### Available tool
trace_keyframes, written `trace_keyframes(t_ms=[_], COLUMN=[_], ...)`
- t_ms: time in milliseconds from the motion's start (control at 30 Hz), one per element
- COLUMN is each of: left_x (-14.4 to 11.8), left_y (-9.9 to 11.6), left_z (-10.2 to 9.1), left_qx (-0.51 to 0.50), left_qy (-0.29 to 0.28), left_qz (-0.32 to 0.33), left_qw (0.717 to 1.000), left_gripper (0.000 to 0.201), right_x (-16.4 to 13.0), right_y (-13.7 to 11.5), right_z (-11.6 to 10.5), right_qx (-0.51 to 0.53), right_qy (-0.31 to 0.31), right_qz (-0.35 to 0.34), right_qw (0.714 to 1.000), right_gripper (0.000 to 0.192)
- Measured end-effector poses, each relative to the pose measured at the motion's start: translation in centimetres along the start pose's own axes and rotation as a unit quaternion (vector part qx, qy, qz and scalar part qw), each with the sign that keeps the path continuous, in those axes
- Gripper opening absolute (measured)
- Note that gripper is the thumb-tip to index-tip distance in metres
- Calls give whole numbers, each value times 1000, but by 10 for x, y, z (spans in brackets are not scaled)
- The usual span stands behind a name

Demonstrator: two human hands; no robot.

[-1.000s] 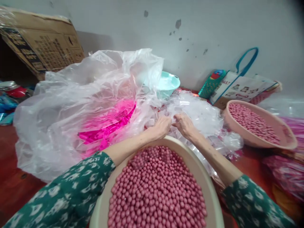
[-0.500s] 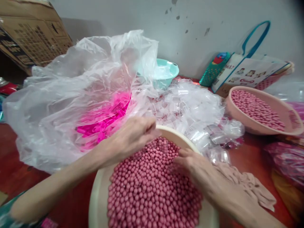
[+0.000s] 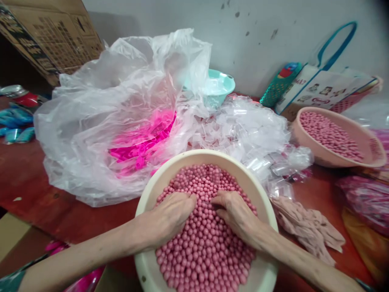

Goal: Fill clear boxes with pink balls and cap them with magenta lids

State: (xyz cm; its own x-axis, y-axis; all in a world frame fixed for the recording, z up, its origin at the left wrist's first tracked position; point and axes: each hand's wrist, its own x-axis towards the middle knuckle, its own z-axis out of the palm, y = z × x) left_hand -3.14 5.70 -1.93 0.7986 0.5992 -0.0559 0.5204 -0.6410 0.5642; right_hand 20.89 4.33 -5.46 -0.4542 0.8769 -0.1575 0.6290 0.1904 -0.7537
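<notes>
Both of my hands lie palm-down on the heap of pink beads (image 3: 206, 239), fingers curled and half-buried; my left hand (image 3: 170, 217) and my right hand (image 3: 238, 217) nearly meet at the fingertips in the middle of the heap, and I cannot tell whether either has closed on any beads or only presses on them. Largest thing around me is the crumpled clear plastic sheet (image 3: 115, 109), billowing up on the far left, with bright pink plastic pieces (image 3: 142, 142) showing through it where they are bundled inside. Behind it at the far left leans a cardboard box (image 3: 51, 36). Right in front of me sits the cream basin (image 3: 152, 190), near edge toward my body, so the beads stay gathered and within easy reach of both wrists. To the far right a second pink basin (image 3: 334, 162) holds more of the same beads, well apart from mine. Between the two basins spreads a pile of small clear packets (image 3: 252, 129), just beyond my rim. A printed tote bag (image 3: 322, 87) leans on the wall behind. A teal bowl (image 3: 219, 87) peeks from behind the sheet, and a pinkish cloth (image 3: 306, 227) lies crumpled just right of my basin.
</notes>
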Motion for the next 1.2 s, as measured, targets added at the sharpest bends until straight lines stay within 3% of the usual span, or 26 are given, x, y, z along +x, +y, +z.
trace_keyframes(t_ms=[167,267,533,633,800,967,1200], left_x=[3,4,2,1,3,-2,-8], left_y=[-11,-13,-8,-7,-4,-2,-7], left_z=[13,15,5,4,2,2,6], left_qx=[-96,-141,-187,-171,-135,-108,-126], left_qy=[-8,-16,-13,-19,-27,-23,-35], left_qz=[-101,-144,-168,-174,-166,-156,-163], left_qw=[990,979,968,970,976,982,978], left_gripper=[18,10,25,22,16,26,40], right_x=[21,22,15,10,6,16,23], right_y=[-7,-14,-23,-22,-13,0,5], right_z=[-7,-9,-16,-19,-20,-12,-7], right_qx=[75,130,218,247,337,235,135], right_qy=[-28,-52,-55,-47,64,188,201], right_qz=[43,66,114,141,175,181,201], right_qw=[996,988,968,958,923,936,949], right_gripper=[9,10,23,26,22,25,30])
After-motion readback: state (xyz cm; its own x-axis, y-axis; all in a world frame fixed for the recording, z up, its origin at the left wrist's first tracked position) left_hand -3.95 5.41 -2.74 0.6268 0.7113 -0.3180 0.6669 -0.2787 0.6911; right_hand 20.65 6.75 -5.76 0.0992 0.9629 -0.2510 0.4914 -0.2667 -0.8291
